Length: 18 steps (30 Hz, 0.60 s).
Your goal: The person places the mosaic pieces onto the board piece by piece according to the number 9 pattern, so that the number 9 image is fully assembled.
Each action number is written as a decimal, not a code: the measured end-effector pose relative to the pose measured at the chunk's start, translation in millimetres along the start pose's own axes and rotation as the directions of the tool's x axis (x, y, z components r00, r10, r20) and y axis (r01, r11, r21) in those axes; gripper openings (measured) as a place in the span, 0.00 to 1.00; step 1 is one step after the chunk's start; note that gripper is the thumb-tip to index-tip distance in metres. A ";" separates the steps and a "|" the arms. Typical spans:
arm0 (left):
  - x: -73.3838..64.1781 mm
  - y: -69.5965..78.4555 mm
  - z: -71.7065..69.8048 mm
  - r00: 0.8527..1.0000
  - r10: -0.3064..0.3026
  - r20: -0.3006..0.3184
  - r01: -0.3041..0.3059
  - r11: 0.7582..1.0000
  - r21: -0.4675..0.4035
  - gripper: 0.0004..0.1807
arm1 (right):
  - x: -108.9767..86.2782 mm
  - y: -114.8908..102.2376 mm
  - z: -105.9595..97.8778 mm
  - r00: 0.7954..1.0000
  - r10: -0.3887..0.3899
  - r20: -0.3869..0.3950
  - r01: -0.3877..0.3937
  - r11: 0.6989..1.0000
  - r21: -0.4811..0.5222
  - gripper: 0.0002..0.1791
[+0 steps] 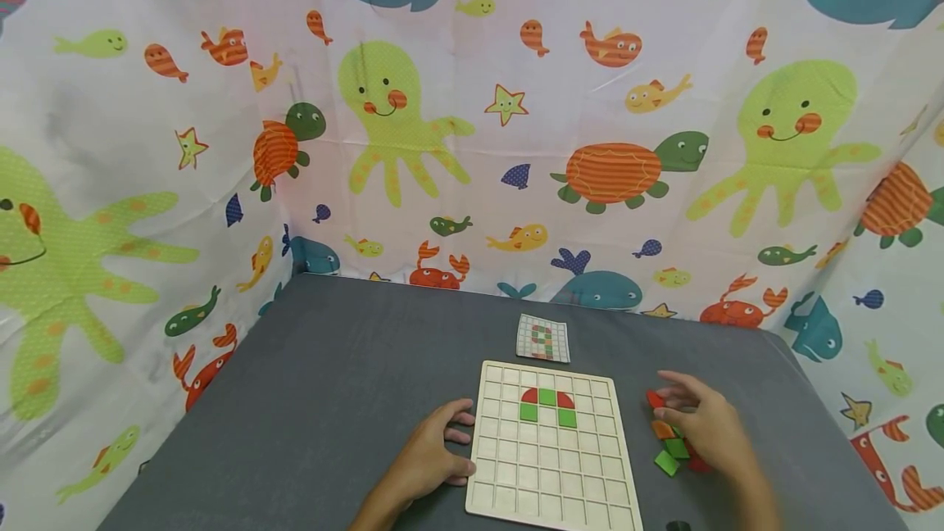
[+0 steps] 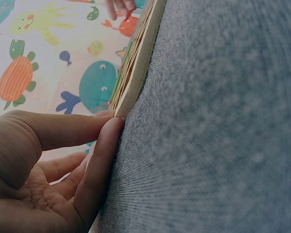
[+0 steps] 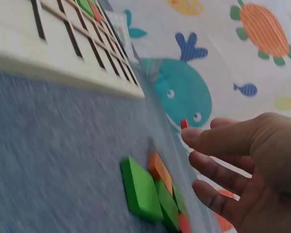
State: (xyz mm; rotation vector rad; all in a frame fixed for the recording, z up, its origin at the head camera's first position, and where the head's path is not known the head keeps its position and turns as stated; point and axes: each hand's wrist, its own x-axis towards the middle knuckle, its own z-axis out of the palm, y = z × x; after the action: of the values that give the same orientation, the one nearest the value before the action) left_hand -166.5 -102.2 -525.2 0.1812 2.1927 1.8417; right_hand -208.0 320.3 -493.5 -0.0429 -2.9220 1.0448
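Note:
A pale wooden grid board (image 1: 549, 469) lies on the grey table, with red rounded tiles (image 1: 565, 400) and green square tiles (image 1: 528, 412) in its upper part. My left hand (image 1: 428, 453) is at the board's left side; in the left wrist view its thumb and forefinger pinch the board's edge (image 2: 136, 80). To the right of the board, my right hand (image 1: 704, 428) is over a small heap of tiles. Between its thumb and fingers it pinches a small red tile (image 3: 184, 124), mostly hidden by the thumb in the right wrist view.
Loose green tiles (image 1: 667, 463), an orange tile (image 1: 662, 430) and red ones lie under the right hand. Behind the board is a pattern card (image 1: 542, 339) with a small printed grid. A dark object (image 1: 678, 525) shows at the front edge. A sea-animal curtain (image 1: 472, 146) surrounds the table.

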 end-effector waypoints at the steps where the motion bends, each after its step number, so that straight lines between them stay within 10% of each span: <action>1: 0.0 -0.1 0.0 1.000 0.002 -0.001 -0.002 1.000 0.001 0.51 | 0.1 -3.7 2.2 1.000 -0.011 0.005 0.011 1.000 0.015 0.35; 18: -0.1 -1.3 0.3 1.000 0.011 -0.005 -0.011 1.000 -0.003 0.51 | 0.7 -52.9 36.0 0.992 -0.092 0.082 0.083 0.990 0.110 0.33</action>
State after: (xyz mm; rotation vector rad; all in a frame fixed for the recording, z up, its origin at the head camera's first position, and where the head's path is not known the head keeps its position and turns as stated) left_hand -166.2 -102.3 -526.5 0.1882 2.1965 1.8530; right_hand -211.0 256.6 -487.8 0.1364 -2.9076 1.2158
